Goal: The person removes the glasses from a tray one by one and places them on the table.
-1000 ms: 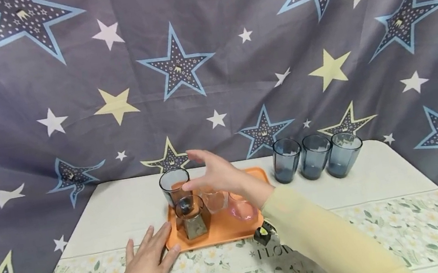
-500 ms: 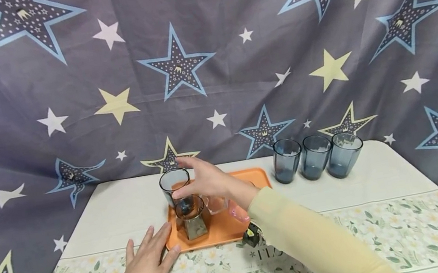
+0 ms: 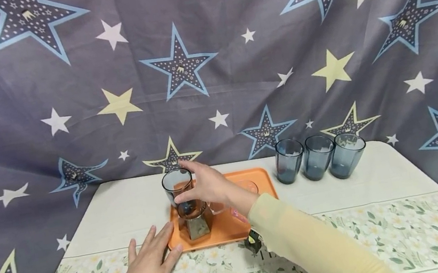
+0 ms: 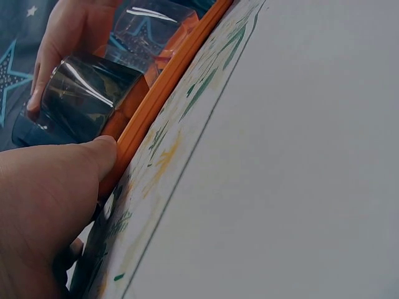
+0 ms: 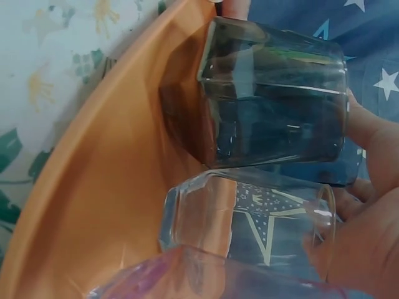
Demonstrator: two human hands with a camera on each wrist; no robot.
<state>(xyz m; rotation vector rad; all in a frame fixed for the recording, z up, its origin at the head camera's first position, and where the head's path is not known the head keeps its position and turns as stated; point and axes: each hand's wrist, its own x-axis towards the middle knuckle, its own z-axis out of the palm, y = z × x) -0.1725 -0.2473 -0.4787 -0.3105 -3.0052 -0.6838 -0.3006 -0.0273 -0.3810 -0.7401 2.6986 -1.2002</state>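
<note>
My right hand (image 3: pixel 211 184) reaches over the tray. Its thumb lies in front of a blue-grey glass tumbler (image 3: pixel 171 188) at the tray's back left corner, with the fingers behind the rim, so it holds the glass between them. Just in front stands a smoky grey glass (image 5: pixel 274 93) with a faceted base. A clear glass (image 5: pixel 274 218) and a pink-tinted glass (image 5: pixel 206 277) stand to the right, partly hidden by the arm in the head view. My left hand (image 3: pixel 149 264) lies fingers extended along the left front corner of the orange tray (image 3: pixel 229 228), thumb touching its rim.
Three blue glass tumblers (image 3: pixel 319 159) stand in a row at the back right of the table. The white tablecloth (image 3: pixel 128 213) has a floral front band. A star-patterned curtain (image 3: pixel 211 90) hangs behind the table.
My right hand has moved left and down, from above the clear glasses to around the blue-grey tumbler. The left hand stays at the tray's corner.
</note>
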